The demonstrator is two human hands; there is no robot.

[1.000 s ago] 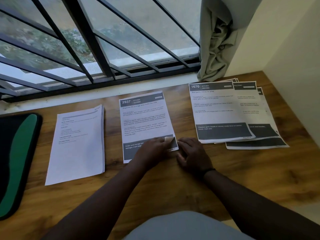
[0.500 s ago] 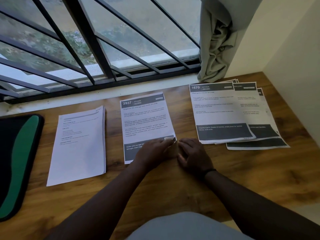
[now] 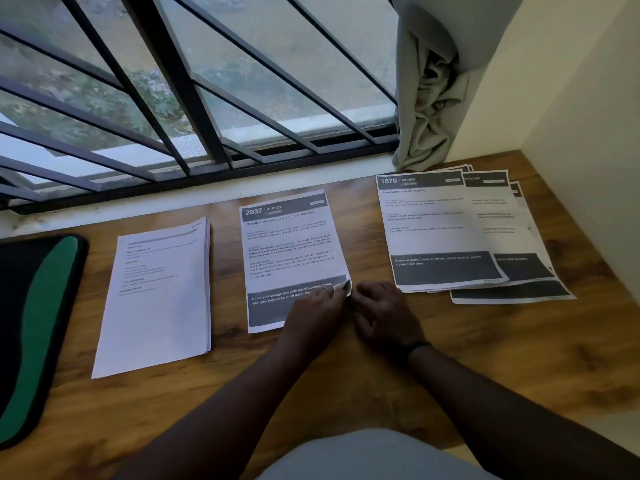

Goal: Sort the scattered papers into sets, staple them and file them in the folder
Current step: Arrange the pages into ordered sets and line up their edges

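A printed sheet headed 2937 (image 3: pixel 289 244) lies in the middle of the wooden table (image 3: pixel 519 358). My left hand (image 3: pixel 317 308) rests on its lower right part and pinches that corner, which is curled up slightly. My right hand (image 3: pixel 382 315) sits on the table just right of the same corner, fingers bent toward it. A thick stack of white papers (image 3: pixel 159 299) lies to the left. A fanned pile of sheets headed 1670 (image 3: pixel 440 230) lies to the right. A black and green folder (image 3: pixel 33 327) lies at the far left edge.
A barred window (image 3: pixel 194 109) runs along the far side of the table. A grey curtain (image 3: pixel 433 98) hangs bunched at the right of it. A cream wall (image 3: pixel 571 133) closes the right side. Bare wood lies in front of the papers.
Both hands stay at the lower right corner of the 2937 sheet. The left fingers have lifted the corner slightly more.
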